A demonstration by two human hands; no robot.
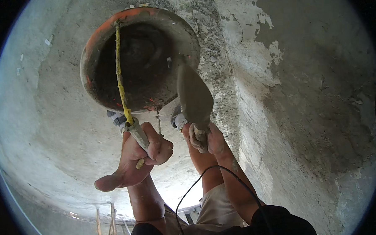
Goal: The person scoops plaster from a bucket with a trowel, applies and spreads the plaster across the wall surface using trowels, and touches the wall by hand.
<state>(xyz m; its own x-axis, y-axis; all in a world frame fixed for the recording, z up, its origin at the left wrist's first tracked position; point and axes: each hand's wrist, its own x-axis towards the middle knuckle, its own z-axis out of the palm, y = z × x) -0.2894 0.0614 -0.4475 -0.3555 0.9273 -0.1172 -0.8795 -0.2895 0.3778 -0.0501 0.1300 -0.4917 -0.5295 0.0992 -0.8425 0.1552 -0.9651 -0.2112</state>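
Note:
My left hand (145, 159) has its fingers curled round the pale tubular grip of the bucket's thin yellow handle, with the thumb stuck out to the left. The mortar-smeared orange bucket (179, 38) is above that hand, with dark, unclear contents; the handle runs across its opening. My right hand (205, 137) grips the handle of a trowel (193, 96), whose grey-coated blade points up and overlaps the bucket's right rim; whether they touch, I cannot tell.
A rough plastered wall (305, 112) rises along the right of the grey floor (57, 106). A wooden ladder-like frame (113, 225) stands behind me at the lower left. My feet show below the bucket, and a black cable crosses my right forearm.

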